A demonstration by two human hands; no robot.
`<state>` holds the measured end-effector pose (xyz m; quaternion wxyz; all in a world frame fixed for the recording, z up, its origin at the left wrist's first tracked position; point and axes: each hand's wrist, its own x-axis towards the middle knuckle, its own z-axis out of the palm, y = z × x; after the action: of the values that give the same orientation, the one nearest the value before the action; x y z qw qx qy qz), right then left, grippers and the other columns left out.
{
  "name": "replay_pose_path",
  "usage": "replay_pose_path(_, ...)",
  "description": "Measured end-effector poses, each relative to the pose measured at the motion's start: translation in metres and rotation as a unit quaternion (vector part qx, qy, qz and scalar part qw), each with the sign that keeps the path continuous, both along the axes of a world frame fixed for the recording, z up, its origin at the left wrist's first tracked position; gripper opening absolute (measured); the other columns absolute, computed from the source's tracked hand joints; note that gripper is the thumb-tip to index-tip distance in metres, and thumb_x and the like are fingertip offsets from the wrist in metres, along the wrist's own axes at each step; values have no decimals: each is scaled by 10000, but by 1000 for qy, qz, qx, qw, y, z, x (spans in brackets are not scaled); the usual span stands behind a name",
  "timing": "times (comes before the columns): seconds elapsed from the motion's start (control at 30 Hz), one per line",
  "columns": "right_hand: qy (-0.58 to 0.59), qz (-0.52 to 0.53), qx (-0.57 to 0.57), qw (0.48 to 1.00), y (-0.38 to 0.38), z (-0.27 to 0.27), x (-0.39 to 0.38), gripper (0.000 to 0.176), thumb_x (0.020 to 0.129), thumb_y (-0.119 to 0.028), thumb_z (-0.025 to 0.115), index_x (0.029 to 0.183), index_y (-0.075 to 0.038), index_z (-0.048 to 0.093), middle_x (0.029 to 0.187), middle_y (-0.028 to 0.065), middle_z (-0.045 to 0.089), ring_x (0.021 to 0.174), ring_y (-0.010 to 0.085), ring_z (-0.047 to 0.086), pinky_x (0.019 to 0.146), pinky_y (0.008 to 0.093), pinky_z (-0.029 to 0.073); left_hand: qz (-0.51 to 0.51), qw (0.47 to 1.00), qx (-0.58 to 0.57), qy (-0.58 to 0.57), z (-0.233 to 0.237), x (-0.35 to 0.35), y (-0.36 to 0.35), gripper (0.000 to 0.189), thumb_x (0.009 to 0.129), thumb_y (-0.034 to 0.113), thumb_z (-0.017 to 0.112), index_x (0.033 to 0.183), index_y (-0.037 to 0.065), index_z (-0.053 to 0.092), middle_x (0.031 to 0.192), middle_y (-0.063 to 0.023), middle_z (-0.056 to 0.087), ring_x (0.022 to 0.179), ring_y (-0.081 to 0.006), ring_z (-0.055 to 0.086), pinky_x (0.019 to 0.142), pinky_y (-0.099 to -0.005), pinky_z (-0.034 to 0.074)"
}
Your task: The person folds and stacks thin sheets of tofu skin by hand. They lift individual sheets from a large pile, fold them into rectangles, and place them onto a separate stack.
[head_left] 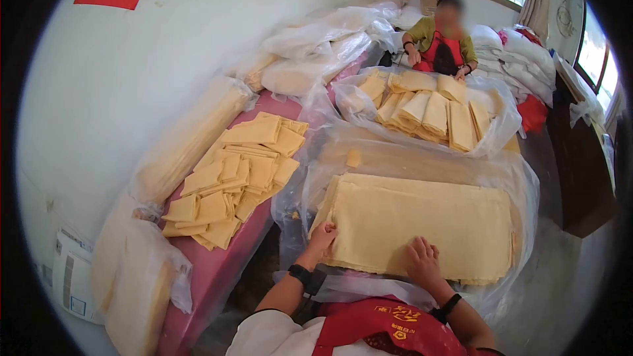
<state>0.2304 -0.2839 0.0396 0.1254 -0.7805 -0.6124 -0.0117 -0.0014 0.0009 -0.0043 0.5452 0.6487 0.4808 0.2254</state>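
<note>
Amid clear plastic, the stacked yellow sheets are touched at their left edge by the left hand — whether any is pinched cannot be told — and seemingly steadied near the front by the right hand, loosely spread, grasping nothing.

Free room over sheet stack; folded sheets block way beyond.

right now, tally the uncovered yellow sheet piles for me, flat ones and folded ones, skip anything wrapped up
Flat stack, by both hands: 1
Folded piles, one on the pink surface (left pile), one in open plastic (far pile): 2
Total: 3
</note>
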Motion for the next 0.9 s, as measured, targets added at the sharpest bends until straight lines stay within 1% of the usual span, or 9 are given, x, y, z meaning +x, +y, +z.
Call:
replay_pose_path(0.17,4,3,-22,1000,3,5,0,666,718,-327,715,1314,-149,477,1434,183,361,1361,338,301,1077,516,231,-49,990,-134,-8,7,0,10,369,783,216,748,1046,5,597,851,-60,630,793,-152,607,703,-291,495)
replay_pose_path(0.23,1,10,-47,999,12,10,-2,669,720,-336,718,1315,-149,475,1433,184,362,1364,340,299,1076,520,236,-101,994,25,30,-19,-3,14,383,796,249,744,1039,-5,591,830,-63,621,740,-154,603,646,-280,489)
replay_pose_path(0.37,24,103,-96,990,52,19,-19,640,739,-376,713,1289,-120,509,1394,190,399,1337,356,332,1016,530,322,-141,982,103,70,12,-13,-3,431,810,286,734,1069,-12,559,814,-62,611,677,-144,586,585,-262,470)
replay_pose_path(0.43,32,150,-104,983,76,25,-40,630,756,-410,702,1277,-106,523,1378,190,418,1324,356,352,990,531,359,-113,988,-99,35,35,-20,-10,443,833,282,715,1113,-3,524,810,-56,606,642,-132,570,543,-257,447)
replay_pose_path(0.53,102,196,-105,970,113,44,-74,529,797,-421,658,1181,-67,574,1265,191,510,1230,347,458,917,533,419,-157,962,-222,-24,48,-24,-14,441,860,262,690,1161,8,491,815,-50,599,643,-116,560,540,-246,434)
replay_pose_path(0.67,90,129,-130,979,145,44,-98,396,833,-413,619,995,-52,623,995,160,621,998,338,588,832,450,476,-144,957,-224,-113,64,-19,-27,407,892,243,651,1207,29,508,782,-16,569,610,-71,511,521,-214,403)
replay_pose_path(0.77,86,155,-64,982,157,2,-87,335,865,-394,591,877,-63,642,890,137,648,861,345,623,770,407,495,-164,961,-187,-119,68,-16,-28,405,891,215,646,1238,47,524,773,-20,546,649,-95,513,591,-234,439)
replay_pose_path(0.83,47,204,-36,977,155,-10,-80,329,889,-376,571,828,-62,644,873,131,658,808,354,628,737,393,503,-147,976,144,-78,26,-13,-22,374,846,241,681,1168,73,588,783,-48,580,592,-131,508,545,-272,434)
replay_pose_path(0.9,325,18,-57,944,153,3,-74,319,931,-317,525,802,-50,642,868,133,659,759,312,634,698,400,503,-93,965,236,-64,15,-7,-25,347,831,231,685,1134,82,603,792,-59,591,609,-148,526,574,-289,449)
